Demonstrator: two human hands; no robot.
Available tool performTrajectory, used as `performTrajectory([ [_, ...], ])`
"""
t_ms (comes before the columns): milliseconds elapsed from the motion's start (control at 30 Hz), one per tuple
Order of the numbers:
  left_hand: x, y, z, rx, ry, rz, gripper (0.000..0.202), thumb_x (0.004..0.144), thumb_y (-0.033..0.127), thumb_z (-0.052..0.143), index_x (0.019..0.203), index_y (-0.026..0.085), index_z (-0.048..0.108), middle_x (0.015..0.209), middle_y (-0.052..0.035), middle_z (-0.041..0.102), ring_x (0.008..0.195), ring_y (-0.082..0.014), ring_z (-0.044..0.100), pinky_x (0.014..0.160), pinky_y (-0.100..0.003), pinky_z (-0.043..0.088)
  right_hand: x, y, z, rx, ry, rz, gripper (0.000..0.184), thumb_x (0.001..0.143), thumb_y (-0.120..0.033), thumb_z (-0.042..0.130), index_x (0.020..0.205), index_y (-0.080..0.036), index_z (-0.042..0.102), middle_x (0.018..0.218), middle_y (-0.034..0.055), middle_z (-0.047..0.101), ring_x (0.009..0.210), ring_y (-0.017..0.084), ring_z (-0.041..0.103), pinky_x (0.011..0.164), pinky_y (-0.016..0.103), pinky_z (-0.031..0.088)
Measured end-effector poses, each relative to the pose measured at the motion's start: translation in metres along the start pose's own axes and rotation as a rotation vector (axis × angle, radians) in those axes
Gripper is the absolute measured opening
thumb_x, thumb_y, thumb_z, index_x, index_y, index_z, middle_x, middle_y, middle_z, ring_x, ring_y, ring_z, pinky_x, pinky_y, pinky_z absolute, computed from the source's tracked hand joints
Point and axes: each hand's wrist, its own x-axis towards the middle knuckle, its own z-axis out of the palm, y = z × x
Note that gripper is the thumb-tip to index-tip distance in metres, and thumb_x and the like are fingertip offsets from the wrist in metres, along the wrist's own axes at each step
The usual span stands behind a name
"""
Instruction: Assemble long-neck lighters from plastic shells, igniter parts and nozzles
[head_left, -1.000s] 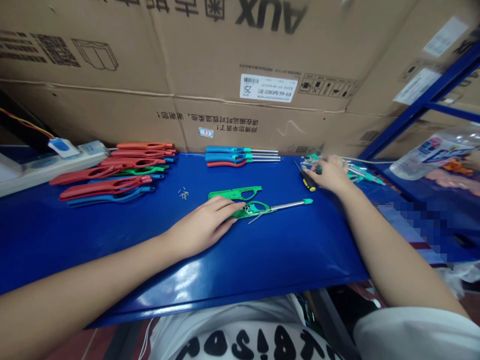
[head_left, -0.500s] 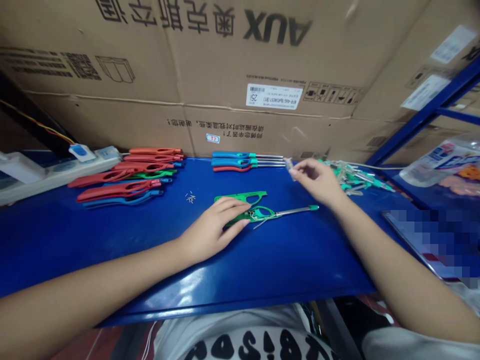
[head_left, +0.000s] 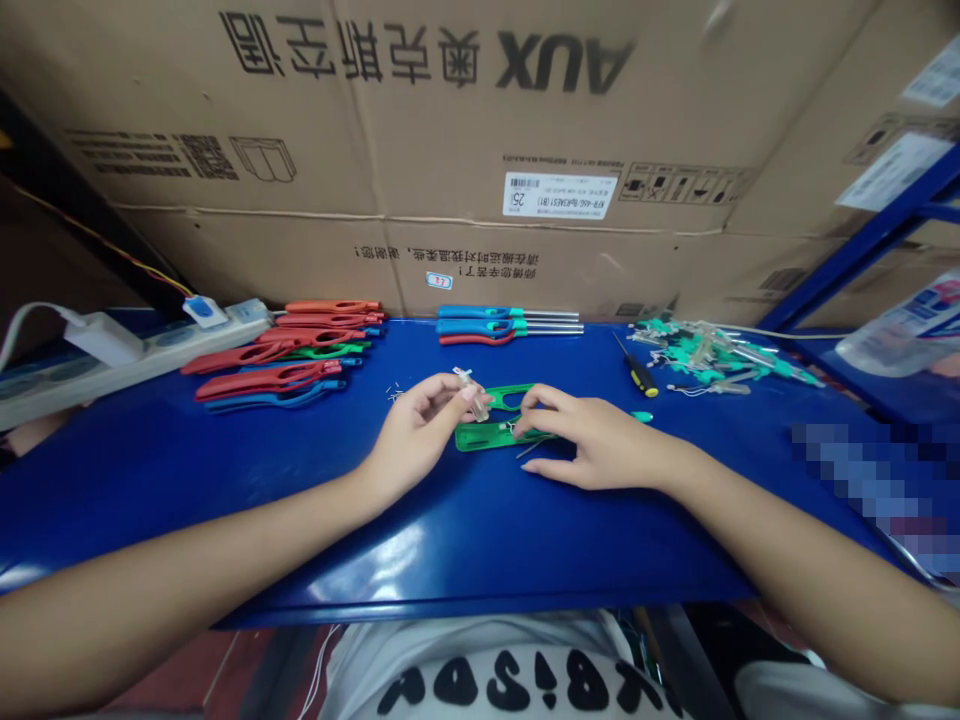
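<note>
Tube [head_left: 478,406] is pinched in the left hand [head_left: 418,425], at twelve o'clock of the nearer shell [head_left: 480,438]. Over its three o'clock end, the right hand [head_left: 596,438], fingers parted, could snag loose wires [head_left: 508,427] by brushing them.

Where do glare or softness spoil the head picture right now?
Head view: pale glare lies on the blue table near its front edge; head view: the clear piece in the left hand looks soft, fine detail lost; head view: blocky pixels hide part of the right side.
</note>
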Motion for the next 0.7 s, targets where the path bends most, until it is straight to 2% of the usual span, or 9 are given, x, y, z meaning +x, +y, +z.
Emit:
performTrajectory([
  [67, 0.003, -0.002, -0.001, 0.011, 0.000, -0.003, 0.035, 0.088, 0.050, 0.071, 0.094, 0.015, 0.067, 0.085, -0.0041, 0.073, 0.077, -0.0153, 0.069, 0.075, -0.028, 0.057, -0.004, 0.003, -0.003, -0.080, -0.085, 0.017, 0.021, 0.094, -0.032, 0.064, 0.112, -0.022, 0.066, 0.125, 0.0085, 0.058, 0.081, 0.017, 0.063, 0.069, 0.030, 0.046],
  [167, 0.004, -0.003, 0.001, 0.084, -0.035, 0.007, 0.037, 0.088, 0.053, 0.068, 0.089, 0.016, 0.066, 0.073, -0.0004, 0.066, 0.065, -0.0123, 0.062, 0.066, -0.025, 0.054, -0.004, 0.007, -0.001, -0.053, -0.103, 0.025, 0.011, 0.098, -0.025, 0.057, 0.102, -0.020, 0.066, 0.119, 0.0071, 0.060, 0.079, 0.016, 0.062, 0.069, 0.029, 0.046],
  [300, 0.000, -0.004, 0.002, 0.151, -0.146, -0.006, 0.035, 0.092, 0.051, 0.064, 0.092, 0.016, 0.066, 0.068, 0.0015, 0.062, 0.061, -0.0116, 0.058, 0.062, -0.024, 0.051, 0.000, 0.011, 0.005, 0.160, 0.001, 0.016, 0.010, 0.099, -0.023, 0.056, 0.096, -0.018, 0.064, 0.102, 0.0057, 0.063, 0.085, 0.015, 0.060, 0.075, 0.028, 0.047],
  [467, -0.002, -0.005, -0.003, 0.348, -0.232, 0.079, 0.029, 0.097, 0.040, 0.059, 0.084, 0.016, 0.070, 0.070, 0.0007, 0.062, 0.062, -0.0114, 0.055, 0.061, -0.023, 0.045, 0.004, 0.016, 0.012, 0.450, 0.108, 0.145, 0.014, 0.096, -0.030, 0.060, 0.091, -0.017, 0.063, 0.067, -0.0041, 0.057, 0.054, 0.008, 0.046, 0.056, 0.022, 0.039],
  [567, -0.001, -0.004, -0.005, 0.427, -0.244, 0.125, 0.033, 0.099, 0.037, 0.055, 0.077, 0.016, 0.067, 0.069, 0.0009, 0.060, 0.065, -0.0120, 0.053, 0.062, -0.023, 0.041, 0.007, 0.017, 0.017, 0.650, 0.110, 0.232, 0.020, 0.092, -0.036, 0.065, 0.089, -0.017, 0.063, 0.061, -0.0057, 0.055, 0.048, 0.006, 0.042, 0.048, 0.021, 0.035],
  [700, -0.001, -0.002, -0.004, 0.484, -0.270, 0.169, 0.031, 0.101, 0.033, 0.051, 0.078, 0.017, 0.065, 0.072, 0.0007, 0.060, 0.068, -0.0127, 0.053, 0.065, -0.024, 0.041, 0.009, 0.019, 0.018, 0.853, 0.077, 0.350, 0.030, 0.087, -0.045, 0.070, 0.091, -0.016, 0.064, 0.060, -0.0051, 0.058, 0.040, 0.006, 0.045, 0.039, 0.020, 0.035],
])
